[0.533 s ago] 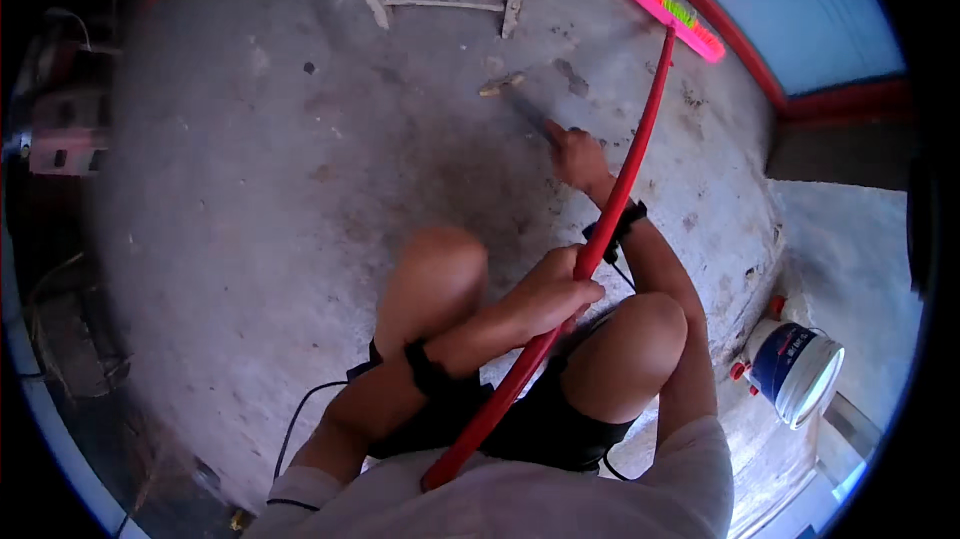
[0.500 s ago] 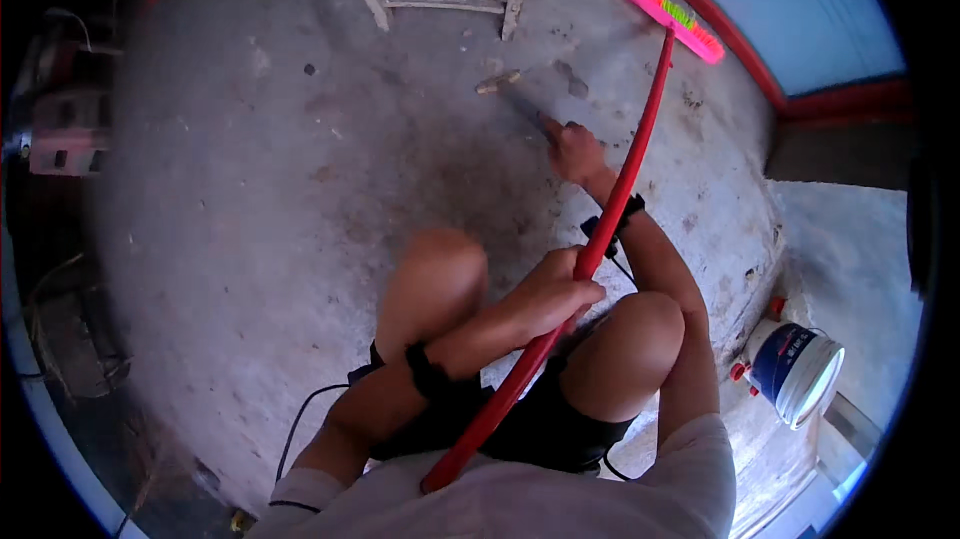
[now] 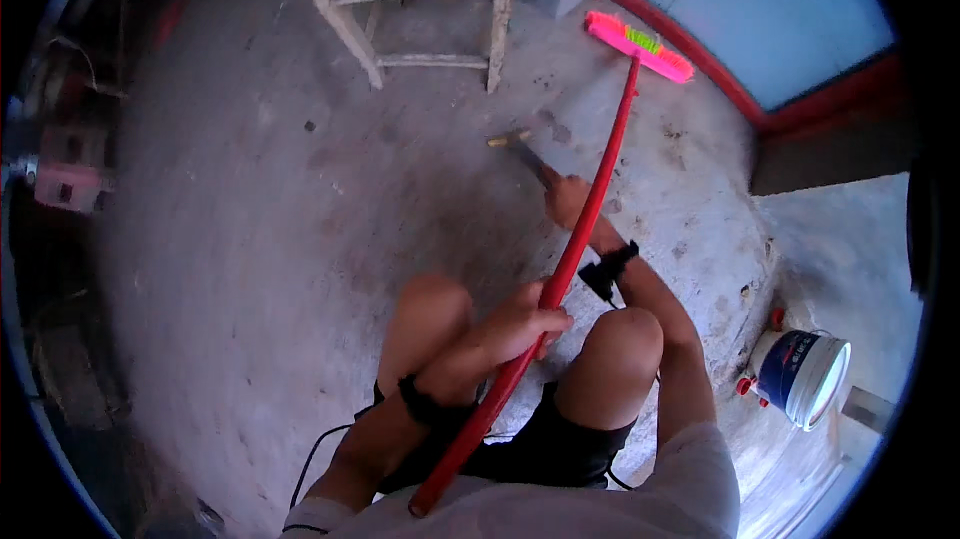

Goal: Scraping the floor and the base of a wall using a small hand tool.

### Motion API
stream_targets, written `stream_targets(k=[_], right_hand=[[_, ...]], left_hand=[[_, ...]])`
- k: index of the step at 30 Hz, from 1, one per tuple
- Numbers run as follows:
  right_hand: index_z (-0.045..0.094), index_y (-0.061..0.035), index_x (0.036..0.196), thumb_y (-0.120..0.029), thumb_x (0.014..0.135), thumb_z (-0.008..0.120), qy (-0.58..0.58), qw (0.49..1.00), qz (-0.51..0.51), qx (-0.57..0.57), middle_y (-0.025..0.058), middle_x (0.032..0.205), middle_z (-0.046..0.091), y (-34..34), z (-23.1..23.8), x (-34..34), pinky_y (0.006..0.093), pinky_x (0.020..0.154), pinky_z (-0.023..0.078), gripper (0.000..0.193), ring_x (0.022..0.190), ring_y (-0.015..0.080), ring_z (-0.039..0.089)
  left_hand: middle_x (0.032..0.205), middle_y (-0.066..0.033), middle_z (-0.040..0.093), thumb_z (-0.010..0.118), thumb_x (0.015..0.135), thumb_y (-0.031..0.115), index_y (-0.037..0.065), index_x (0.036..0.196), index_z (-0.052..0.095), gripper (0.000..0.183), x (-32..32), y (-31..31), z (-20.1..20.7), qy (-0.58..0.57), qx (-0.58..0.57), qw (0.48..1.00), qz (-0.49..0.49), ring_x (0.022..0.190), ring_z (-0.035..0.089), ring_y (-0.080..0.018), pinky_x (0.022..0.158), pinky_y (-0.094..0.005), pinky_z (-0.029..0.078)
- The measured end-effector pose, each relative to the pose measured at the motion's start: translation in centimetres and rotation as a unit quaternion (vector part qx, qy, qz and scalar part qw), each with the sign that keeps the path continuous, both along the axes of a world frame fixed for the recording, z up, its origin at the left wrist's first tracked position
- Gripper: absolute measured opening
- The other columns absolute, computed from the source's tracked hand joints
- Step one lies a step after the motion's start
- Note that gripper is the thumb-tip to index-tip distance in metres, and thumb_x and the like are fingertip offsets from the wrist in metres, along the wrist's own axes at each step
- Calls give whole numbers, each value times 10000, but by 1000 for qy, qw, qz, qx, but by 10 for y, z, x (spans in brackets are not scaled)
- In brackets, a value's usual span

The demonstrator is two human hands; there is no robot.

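Note:
My left hand [image 3: 515, 327] is wrapped round the red handle of a broom [image 3: 590, 201], between my bent knees. The handle slants from my shirt up to the far right, where the pink broom head with orange and green bristles [image 3: 640, 45] lies near a red-framed panel. Reaching forward beyond the handle, my right hand [image 3: 568, 201] grips what looks like a hammer [image 3: 530, 157]. Its dark shaft points to the far left and ends in a short yellowish-brown crosswise head, low over or on the concrete floor. The broom handle passes in front of my right wrist.
A pale wooden stool or ladder-like frame [image 3: 432, 61] stands ahead. The blue panel with a red frame [image 3: 765, 19] rises at the far right. A white and blue bucket [image 3: 800, 377] is by the right wall. Dim clutter [image 3: 75, 359] lines the left side.
The view has shifted, so the stool, broom and floor marks sit lower in the picture. Both hands keep their grips. The hammer, blurred before, shows more sharply over nearly the same floor spot.

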State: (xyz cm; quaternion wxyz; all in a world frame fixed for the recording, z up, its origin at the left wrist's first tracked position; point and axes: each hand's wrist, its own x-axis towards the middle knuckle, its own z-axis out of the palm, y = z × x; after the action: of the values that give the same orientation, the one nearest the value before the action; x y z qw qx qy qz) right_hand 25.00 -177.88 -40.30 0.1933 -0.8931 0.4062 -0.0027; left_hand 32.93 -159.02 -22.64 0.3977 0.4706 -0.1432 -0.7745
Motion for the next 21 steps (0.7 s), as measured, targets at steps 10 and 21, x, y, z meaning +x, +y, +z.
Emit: stream_targets(k=[10, 21], right_hand=[[483, -138, 1201, -195, 801, 543, -15, 949, -309, 66, 220, 814, 603, 47, 1, -178, 511, 661, 485, 408, 720, 424, 585], [510, -63, 1188, -177, 794, 576, -103, 747, -656, -43, 266, 833, 621, 201, 2, -407, 490, 700, 486, 415, 783, 439, 605]], left_hand=[[673, 5, 473, 596, 807, 134, 93, 1087, 453, 317, -17, -35, -7, -81, 19, 996, -27, 549, 472, -98, 472, -247, 394], [636, 12, 457, 597, 826, 215, 171, 982, 532, 174, -93, -79, -44, -6, 108, 994, 0, 524, 425, -120, 483, -269, 355]])
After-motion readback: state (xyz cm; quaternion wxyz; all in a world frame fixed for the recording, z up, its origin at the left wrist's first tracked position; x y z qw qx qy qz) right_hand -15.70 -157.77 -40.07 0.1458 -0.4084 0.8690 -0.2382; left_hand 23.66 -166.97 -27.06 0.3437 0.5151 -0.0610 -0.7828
